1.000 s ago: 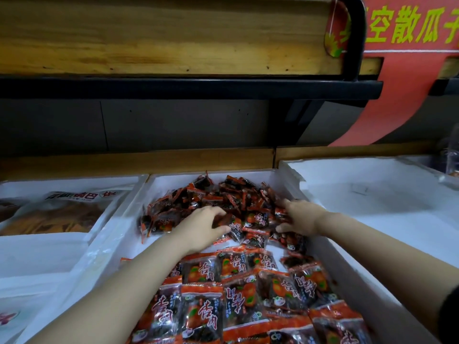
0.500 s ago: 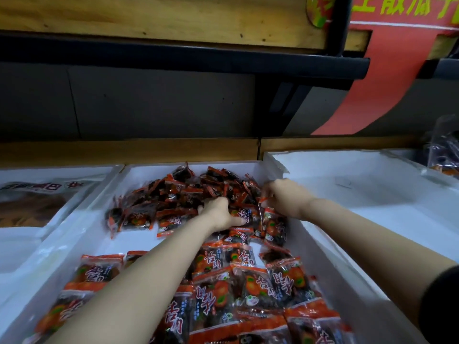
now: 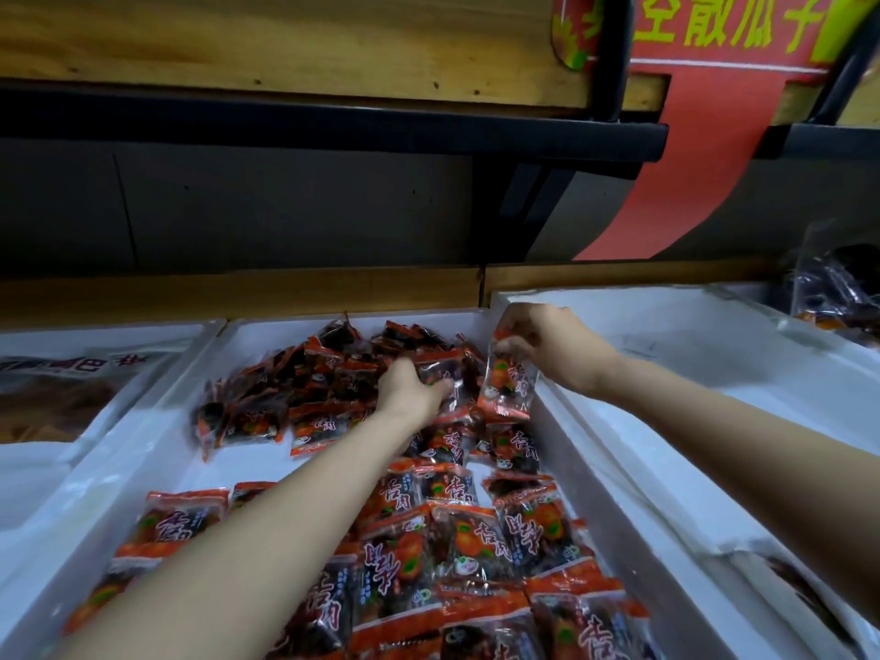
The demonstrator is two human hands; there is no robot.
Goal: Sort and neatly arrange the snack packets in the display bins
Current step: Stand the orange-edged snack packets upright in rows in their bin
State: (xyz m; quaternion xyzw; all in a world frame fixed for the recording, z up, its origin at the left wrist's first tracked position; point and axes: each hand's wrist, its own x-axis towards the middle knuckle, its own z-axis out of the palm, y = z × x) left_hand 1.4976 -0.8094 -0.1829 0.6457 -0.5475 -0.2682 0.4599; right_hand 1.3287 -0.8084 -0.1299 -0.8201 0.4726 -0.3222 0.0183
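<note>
- Aloft, right hand [image 3: 547, 347] pinches a hanging packet [image 3: 507, 390] by its top edge.
- Below, left hand [image 3: 409, 395], fingers curled, grips a second packet [image 3: 440, 371] on the pile [image 3: 295, 388].

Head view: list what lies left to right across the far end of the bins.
Left bin holding a brown pack → loose heap of packets → left hand → lifted packet → right hand → right bin → clear bags.
</note>
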